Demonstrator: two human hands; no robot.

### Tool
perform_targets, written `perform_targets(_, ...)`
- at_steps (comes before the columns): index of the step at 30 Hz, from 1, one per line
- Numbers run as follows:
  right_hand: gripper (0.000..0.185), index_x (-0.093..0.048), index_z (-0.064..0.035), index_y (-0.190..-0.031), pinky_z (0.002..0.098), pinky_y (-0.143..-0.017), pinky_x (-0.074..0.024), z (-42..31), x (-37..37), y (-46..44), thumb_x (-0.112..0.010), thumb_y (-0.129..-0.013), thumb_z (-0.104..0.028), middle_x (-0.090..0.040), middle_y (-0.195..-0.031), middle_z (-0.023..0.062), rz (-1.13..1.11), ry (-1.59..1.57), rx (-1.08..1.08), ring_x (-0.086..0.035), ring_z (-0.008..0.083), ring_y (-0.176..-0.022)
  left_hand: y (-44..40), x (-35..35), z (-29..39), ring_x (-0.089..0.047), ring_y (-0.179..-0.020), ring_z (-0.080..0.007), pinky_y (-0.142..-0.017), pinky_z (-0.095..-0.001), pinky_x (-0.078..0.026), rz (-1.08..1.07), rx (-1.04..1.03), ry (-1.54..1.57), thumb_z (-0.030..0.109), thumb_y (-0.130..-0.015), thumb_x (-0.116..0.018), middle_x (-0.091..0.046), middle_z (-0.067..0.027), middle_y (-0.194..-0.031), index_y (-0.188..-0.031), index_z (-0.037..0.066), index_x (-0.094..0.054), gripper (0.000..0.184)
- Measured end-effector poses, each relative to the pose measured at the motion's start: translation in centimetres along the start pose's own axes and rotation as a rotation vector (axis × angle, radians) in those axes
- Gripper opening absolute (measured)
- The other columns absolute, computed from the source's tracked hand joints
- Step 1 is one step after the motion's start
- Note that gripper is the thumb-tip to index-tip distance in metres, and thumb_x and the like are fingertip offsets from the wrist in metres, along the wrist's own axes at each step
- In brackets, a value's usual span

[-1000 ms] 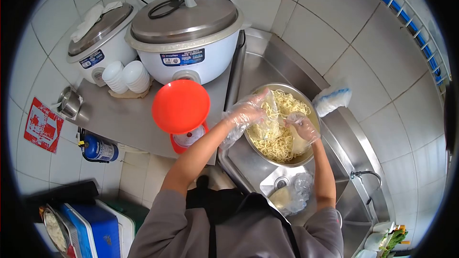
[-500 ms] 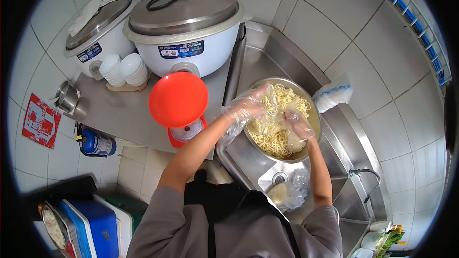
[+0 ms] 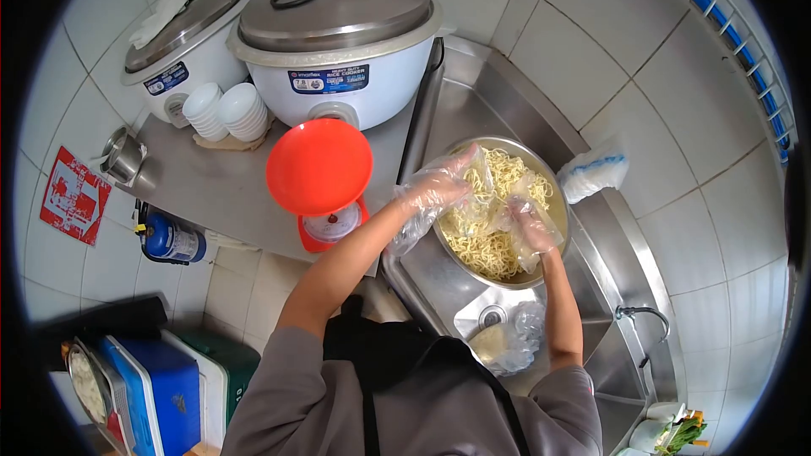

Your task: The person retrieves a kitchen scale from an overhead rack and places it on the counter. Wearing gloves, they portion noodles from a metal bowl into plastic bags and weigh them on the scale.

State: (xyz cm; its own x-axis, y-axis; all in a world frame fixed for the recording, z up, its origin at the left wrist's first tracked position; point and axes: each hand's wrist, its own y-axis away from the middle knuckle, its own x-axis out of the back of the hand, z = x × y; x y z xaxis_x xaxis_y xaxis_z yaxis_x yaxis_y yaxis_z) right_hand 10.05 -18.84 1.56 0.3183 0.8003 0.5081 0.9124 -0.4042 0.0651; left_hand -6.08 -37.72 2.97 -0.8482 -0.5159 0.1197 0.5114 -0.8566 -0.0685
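A large round metal bowl [image 3: 560, 241] stands in the steel sink, filled with pale yellow noodles [image 3: 490, 255]. Clear, loose plastic covers both my hands like gloves. My left hand [image 3: 446, 187] reaches over the bowl's left side, its fingers curled on noodles, with clear plastic and strands around them. My right hand [image 3: 534, 226] is in the bowl's right part, fingers closed down among the noodles; the plastic partly hides them. Below the bowl, a crumpled clear plastic bag [image 3: 519, 339] with something pale inside lies beside the sink drain [image 3: 491, 317].
A red kitchen scale [image 3: 319, 166] stands on the steel counter [image 3: 224, 181] to the left, before two rice cookers [image 3: 338, 84]. Stacked white bowls [image 3: 242, 112] sit nearby. A white plastic packet [image 3: 593, 176] leans by the sink's right side, above a faucet [image 3: 646, 314].
My right hand has shifted slightly and turned among the noodles. My left hand keeps nearly the same place over the bowl. The whole view has tilted a little.
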Motion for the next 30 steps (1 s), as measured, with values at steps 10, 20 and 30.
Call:
perform_targets(10,0.022,-0.059,0.001,-0.099,0.0265,-0.07,-0.0432,-0.8,-1.0,-0.8,-0.051,-0.085,-0.015,-0.059,-0.085,0.0028,0.008,-0.048,0.02,-0.051,0.0095,-0.077,0.3,-1.0,-0.4,-0.055,-0.071,-0.0077,-0.064,-0.024,-0.05,0.054,-0.007,0.039,0.0,-0.081,-0.049,-0.045,-0.0111,-0.128,-0.142,0.019,-0.019,0.071)
perform_targets(20,0.028,-0.059,0.0005,-0.098,0.0263,-0.065,-0.0434,0.7,1.2,-0.4,-0.065,-0.076,-0.015,-0.061,-0.083,0.0032,0.006,0.136,-0.008,-0.054,0.0092,-0.075,0.7,-1.9,0.4,-0.06,-0.066,-0.0106,-0.066,-0.0252,-0.051,0.079,0.01,-0.052,0.0,-0.08,-0.048,-0.043,-0.0164,-0.132,-0.143,0.019,-0.016,0.073)
perform_targets(30,0.057,-0.057,-0.0018,-0.111,0.0386,-0.082,-0.0458,-3.7,-1.7,-6.4,-0.071,-0.069,-0.038,-0.063,-0.102,0.0195,0.02,0.681,0.109,-0.061,0.0314,-0.095,0.2,-2.6,2.2,-0.06,-0.08,-0.0107,-0.07,-0.0263,-0.051,0.001,0.097,-0.024,0.001,-0.081,-0.052,-0.044,-0.0114,-0.133,-0.14,0.01,-0.026,0.065)
